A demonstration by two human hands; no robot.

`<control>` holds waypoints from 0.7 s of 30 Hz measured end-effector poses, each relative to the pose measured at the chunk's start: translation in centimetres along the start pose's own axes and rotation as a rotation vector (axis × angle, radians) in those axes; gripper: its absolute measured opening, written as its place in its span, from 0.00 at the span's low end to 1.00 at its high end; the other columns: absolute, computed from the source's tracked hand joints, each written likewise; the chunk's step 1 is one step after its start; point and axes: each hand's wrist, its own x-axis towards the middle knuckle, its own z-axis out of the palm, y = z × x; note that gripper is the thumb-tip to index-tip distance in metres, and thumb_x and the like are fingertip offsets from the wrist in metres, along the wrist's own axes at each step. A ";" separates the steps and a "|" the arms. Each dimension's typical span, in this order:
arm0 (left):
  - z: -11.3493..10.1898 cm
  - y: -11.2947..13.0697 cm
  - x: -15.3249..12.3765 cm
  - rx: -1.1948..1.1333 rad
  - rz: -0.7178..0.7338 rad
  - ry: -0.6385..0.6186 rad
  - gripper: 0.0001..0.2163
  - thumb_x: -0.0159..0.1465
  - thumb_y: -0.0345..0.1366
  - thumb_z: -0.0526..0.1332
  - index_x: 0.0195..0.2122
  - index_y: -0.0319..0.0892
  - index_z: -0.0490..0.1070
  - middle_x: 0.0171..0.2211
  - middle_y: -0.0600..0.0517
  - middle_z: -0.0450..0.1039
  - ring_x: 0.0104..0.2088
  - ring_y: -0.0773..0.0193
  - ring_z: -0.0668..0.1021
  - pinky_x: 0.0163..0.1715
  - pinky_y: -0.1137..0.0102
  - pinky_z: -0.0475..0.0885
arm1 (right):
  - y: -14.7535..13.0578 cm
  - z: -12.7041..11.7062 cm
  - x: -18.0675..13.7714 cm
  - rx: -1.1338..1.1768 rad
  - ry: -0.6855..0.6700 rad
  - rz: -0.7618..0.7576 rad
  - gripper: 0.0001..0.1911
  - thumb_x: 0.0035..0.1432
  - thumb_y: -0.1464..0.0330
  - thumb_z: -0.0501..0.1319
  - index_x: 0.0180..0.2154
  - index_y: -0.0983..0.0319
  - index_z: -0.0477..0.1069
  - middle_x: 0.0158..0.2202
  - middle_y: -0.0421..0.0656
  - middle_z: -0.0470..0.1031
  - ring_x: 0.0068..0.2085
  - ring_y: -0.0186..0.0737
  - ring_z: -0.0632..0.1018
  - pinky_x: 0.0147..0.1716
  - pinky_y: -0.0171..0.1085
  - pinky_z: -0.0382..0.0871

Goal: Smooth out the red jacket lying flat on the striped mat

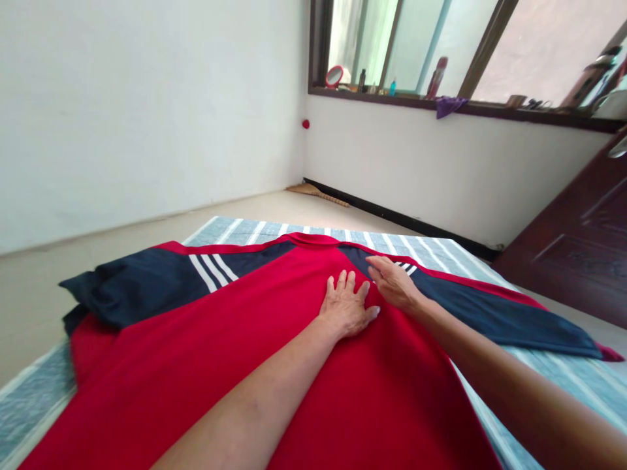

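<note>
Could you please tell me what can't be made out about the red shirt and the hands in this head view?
- Red shirt: hem cut off by the bottom edge.
- Its front under the left hand and right hand: covered by palms.
- Left sleeve: cuff bunched, hidden.
- Windowsill bottles: too small to identify.

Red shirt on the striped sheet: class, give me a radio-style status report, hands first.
Left hand flat, open, on red shirt. Right hand open, at its navy shoulder. Shirt spread on striped sheet. Nothing on top.
</note>
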 end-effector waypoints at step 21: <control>-0.5 -0.9 1.1 0.088 -0.018 -0.021 0.31 0.64 0.57 0.45 0.64 0.46 0.53 0.67 0.42 0.44 0.66 0.48 0.46 0.60 0.50 0.43 | -1.6 -0.1 -12.1 -0.013 -0.232 0.134 0.43 0.61 0.44 0.40 0.65 0.68 0.48 0.67 0.53 0.40 0.67 0.48 0.43 0.63 0.49 0.38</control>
